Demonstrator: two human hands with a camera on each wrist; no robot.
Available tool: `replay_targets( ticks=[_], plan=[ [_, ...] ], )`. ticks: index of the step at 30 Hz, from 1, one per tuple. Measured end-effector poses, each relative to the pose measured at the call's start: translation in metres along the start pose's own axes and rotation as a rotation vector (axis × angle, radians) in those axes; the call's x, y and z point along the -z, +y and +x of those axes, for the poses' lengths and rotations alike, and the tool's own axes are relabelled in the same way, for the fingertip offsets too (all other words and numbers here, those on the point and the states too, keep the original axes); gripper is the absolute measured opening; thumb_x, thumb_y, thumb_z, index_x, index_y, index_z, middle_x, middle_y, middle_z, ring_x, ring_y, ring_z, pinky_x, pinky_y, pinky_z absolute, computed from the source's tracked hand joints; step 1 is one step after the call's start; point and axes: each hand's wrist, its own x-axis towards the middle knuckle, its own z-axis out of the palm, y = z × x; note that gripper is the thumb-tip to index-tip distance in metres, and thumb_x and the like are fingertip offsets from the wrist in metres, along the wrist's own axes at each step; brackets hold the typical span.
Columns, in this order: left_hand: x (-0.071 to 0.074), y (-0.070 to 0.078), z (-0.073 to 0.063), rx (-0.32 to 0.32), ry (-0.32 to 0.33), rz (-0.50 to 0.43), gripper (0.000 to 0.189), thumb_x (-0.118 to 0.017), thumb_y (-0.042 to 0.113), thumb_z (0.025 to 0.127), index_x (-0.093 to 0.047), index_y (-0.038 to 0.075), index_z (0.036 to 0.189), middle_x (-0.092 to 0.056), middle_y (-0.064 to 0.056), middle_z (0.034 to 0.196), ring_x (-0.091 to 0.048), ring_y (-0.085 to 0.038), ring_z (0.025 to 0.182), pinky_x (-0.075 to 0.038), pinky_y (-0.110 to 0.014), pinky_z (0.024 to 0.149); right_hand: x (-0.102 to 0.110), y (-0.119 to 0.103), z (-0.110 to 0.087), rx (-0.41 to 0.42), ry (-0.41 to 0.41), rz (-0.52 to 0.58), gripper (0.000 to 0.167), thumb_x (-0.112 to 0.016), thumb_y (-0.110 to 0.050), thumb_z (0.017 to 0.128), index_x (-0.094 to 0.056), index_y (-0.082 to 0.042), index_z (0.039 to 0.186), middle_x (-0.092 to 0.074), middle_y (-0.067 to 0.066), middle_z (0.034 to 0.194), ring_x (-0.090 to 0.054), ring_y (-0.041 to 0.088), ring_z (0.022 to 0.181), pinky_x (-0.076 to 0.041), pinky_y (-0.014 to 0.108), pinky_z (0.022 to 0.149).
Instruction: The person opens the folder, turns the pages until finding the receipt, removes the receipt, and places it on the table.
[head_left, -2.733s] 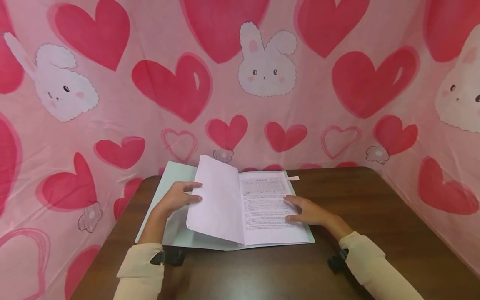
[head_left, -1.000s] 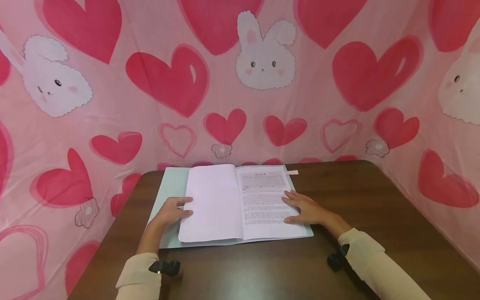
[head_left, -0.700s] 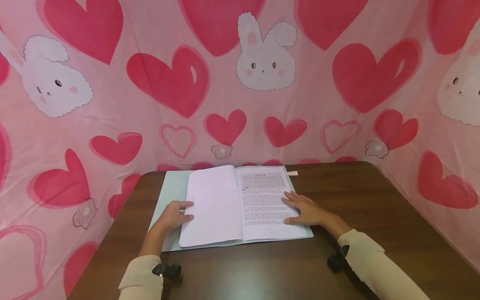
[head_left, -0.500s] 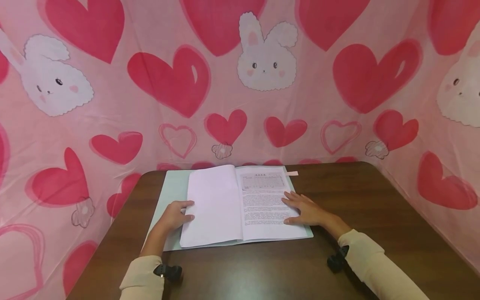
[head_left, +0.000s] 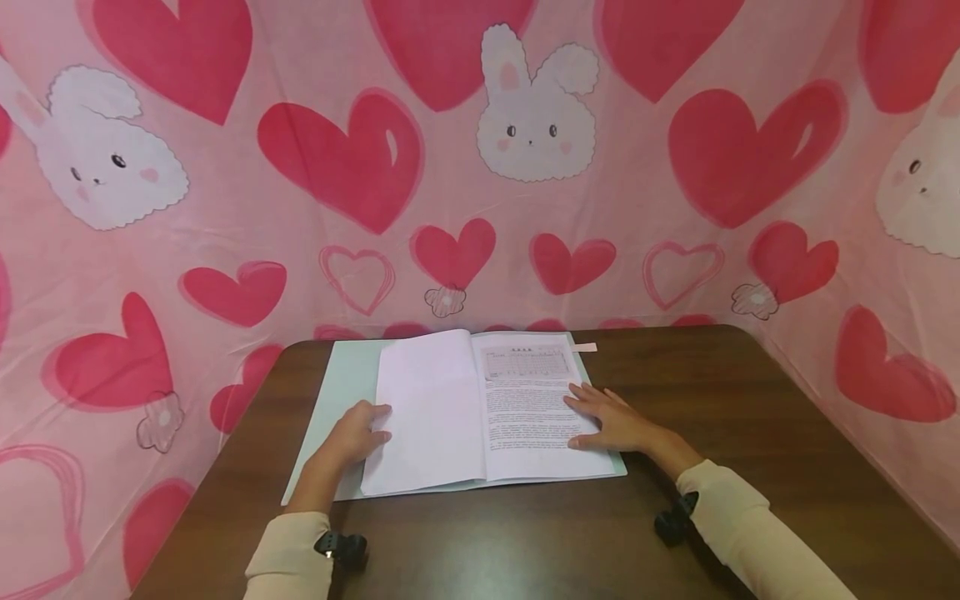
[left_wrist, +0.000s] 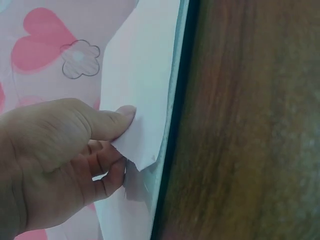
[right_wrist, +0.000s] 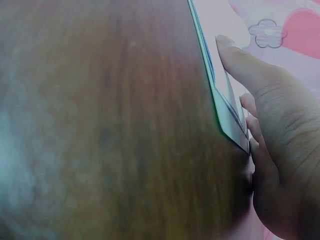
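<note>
A pale green folder (head_left: 348,375) lies spread on the table with papers in it. Its left side carries a blank white sheet (head_left: 427,417); on its right is a printed page (head_left: 532,417) with a table at the top and lines of text. My left hand (head_left: 354,435) pinches the blank sheet's left edge. In the left wrist view the thumb lies on top of the sheet (left_wrist: 145,110) and the fingers are curled beneath it. With fingers spread, my right hand (head_left: 615,421) rests on the printed page's right edge. In the right wrist view that hand (right_wrist: 285,130) is beside the folder's edge.
A small pale pink tab (head_left: 585,347) sticks out past the folder's top right. The dark wooden table (head_left: 720,400) meets a pink cloth backdrop (head_left: 517,200) with hearts and rabbits. Black wrist cameras hang under both sleeves.
Since the earliest frame, the raised blank sheet has come down flat to the left, with my left hand lowering alongside it. My right hand has barely shifted. The last frames are nearly alike.
</note>
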Motion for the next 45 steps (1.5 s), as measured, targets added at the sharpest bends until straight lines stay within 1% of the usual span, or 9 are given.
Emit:
replay_targets(
  ticks=[4, 7, 12, 19, 26, 31, 35, 42, 45],
  plan=[
    [0.001, 0.003, -0.004, 0.015, -0.026, 0.023, 0.052, -0.069, 0.016, 0.097, -0.055, 0.007, 0.146, -0.055, -0.024, 0.137, -0.054, -0.042, 0.131, -0.043, -0.06, 0.112, 0.0, 0.0, 0.0, 0.005, 0.002, 0.005, 0.092, -0.073, -0.057, 0.083, -0.04, -0.01, 0.156, -0.029, 0.018, 0.167, -0.021, 0.046, 0.156, -0.01, 0.07, 0.123],
    [0.003, 0.003, -0.009, 0.006, -0.022, 0.089, 0.051, -0.067, 0.021, 0.098, -0.055, 0.012, 0.147, -0.054, -0.023, 0.134, -0.056, -0.042, 0.128, -0.047, -0.06, 0.108, 0.001, 0.0, 0.0, 0.016, 0.008, 0.004, 0.092, -0.073, -0.056, 0.083, -0.041, -0.01, 0.156, -0.029, 0.019, 0.167, -0.021, 0.047, 0.155, -0.01, 0.071, 0.122],
    [-0.001, -0.001, -0.014, -0.062, 0.052, 0.244, 0.048, -0.064, 0.028, 0.099, -0.057, 0.018, 0.146, -0.055, -0.022, 0.13, -0.056, -0.038, 0.119, -0.052, -0.06, 0.098, 0.001, 0.0, 0.0, 0.017, 0.008, 0.004, 0.092, -0.073, -0.055, 0.083, -0.04, -0.01, 0.156, -0.029, 0.019, 0.167, -0.021, 0.047, 0.155, -0.01, 0.071, 0.122],
    [-0.017, 0.001, -0.014, -0.141, 0.154, 0.335, 0.042, -0.055, 0.025, 0.102, -0.061, 0.013, 0.141, -0.051, -0.027, 0.15, -0.043, -0.049, 0.141, -0.035, -0.075, 0.108, 0.0, 0.0, 0.0, 0.013, 0.001, 0.014, 0.091, -0.074, -0.054, 0.083, -0.041, -0.009, 0.156, -0.029, 0.019, 0.167, -0.021, 0.047, 0.156, -0.01, 0.071, 0.122],
    [-0.025, 0.011, -0.015, -0.284, 0.216, 0.274, 0.034, -0.061, 0.018, 0.099, -0.069, 0.014, 0.131, -0.063, -0.015, 0.143, -0.046, -0.04, 0.145, -0.023, -0.073, 0.118, -0.001, 0.002, 0.0, 0.014, 0.007, 0.017, 0.092, -0.074, -0.055, 0.083, -0.04, -0.01, 0.156, -0.029, 0.019, 0.167, -0.02, 0.047, 0.156, -0.01, 0.07, 0.123],
    [-0.031, 0.023, -0.017, -0.33, 0.211, 0.19, 0.032, -0.061, 0.013, 0.098, -0.071, 0.012, 0.128, -0.069, -0.011, 0.134, -0.058, -0.033, 0.136, -0.034, -0.061, 0.119, -0.001, 0.003, 0.001, 0.011, 0.003, 0.014, 0.093, -0.073, -0.057, 0.083, -0.04, -0.011, 0.156, -0.028, 0.018, 0.168, -0.02, 0.047, 0.156, -0.01, 0.07, 0.123],
    [-0.037, 0.032, -0.018, -0.363, 0.23, 0.179, 0.03, -0.061, 0.013, 0.098, -0.073, 0.011, 0.126, -0.071, -0.011, 0.131, -0.062, -0.031, 0.13, -0.045, -0.054, 0.114, 0.0, 0.003, 0.0, 0.0, -0.004, 0.011, 0.094, -0.072, -0.058, 0.083, -0.038, -0.012, 0.157, -0.027, 0.017, 0.169, -0.019, 0.046, 0.157, -0.01, 0.069, 0.124],
    [-0.047, 0.043, -0.022, -0.354, 0.248, 0.176, 0.03, -0.058, 0.025, 0.101, -0.073, 0.017, 0.126, -0.07, -0.009, 0.134, -0.054, -0.035, 0.139, -0.026, -0.072, 0.117, 0.0, 0.001, 0.0, 0.005, 0.0, 0.016, 0.094, -0.072, -0.059, 0.083, -0.038, -0.011, 0.157, -0.027, 0.017, 0.168, -0.019, 0.047, 0.156, -0.009, 0.069, 0.124],
    [-0.052, 0.048, -0.023, -0.354, 0.251, 0.186, 0.031, -0.057, 0.028, 0.101, -0.073, 0.018, 0.126, -0.069, -0.009, 0.135, -0.052, -0.036, 0.14, -0.024, -0.074, 0.116, 0.0, 0.002, 0.0, 0.005, -0.003, 0.027, 0.094, -0.072, -0.058, 0.083, -0.038, -0.011, 0.157, -0.026, 0.018, 0.168, -0.019, 0.047, 0.156, -0.009, 0.069, 0.123]
  ],
)
